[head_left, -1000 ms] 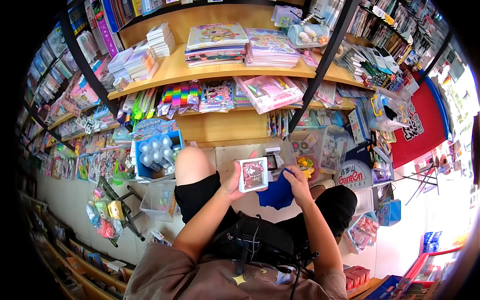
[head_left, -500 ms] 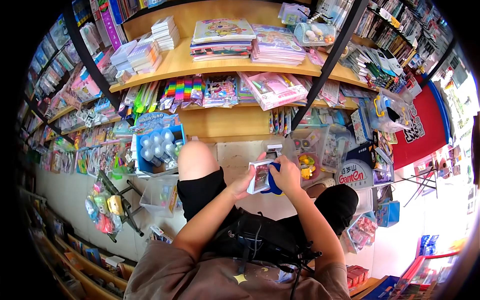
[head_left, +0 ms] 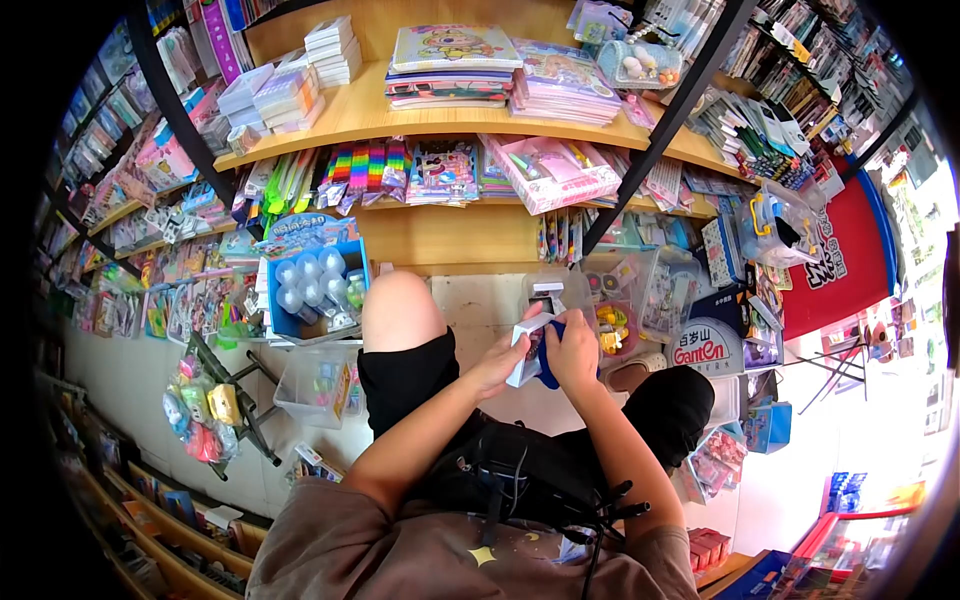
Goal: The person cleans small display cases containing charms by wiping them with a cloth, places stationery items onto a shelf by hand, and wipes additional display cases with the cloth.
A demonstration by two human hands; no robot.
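My left hand (head_left: 500, 364) is closed around a small white-framed box (head_left: 525, 350), which is tilted so that its side edge shows. Against the box, my right hand (head_left: 573, 352) grips a dark blue cloth (head_left: 547, 362). The cloth lies between the box and my right fingers. Both hands are close together above the floor between my knees. The box's front face is mostly hidden by the tilt and my fingers.
A blue carton of capsule-like items (head_left: 318, 290) stands left of my knee. Clear bins (head_left: 314, 388) are on the floor. Ahead is a wooden shelf (head_left: 440, 122) with books and boxes. A Ganten carton (head_left: 706, 345) stands at the right.
The blue cloth, earlier hanging apart in my right hand, has come against the box. The box has turned from facing up to edge-on and moved slightly right.
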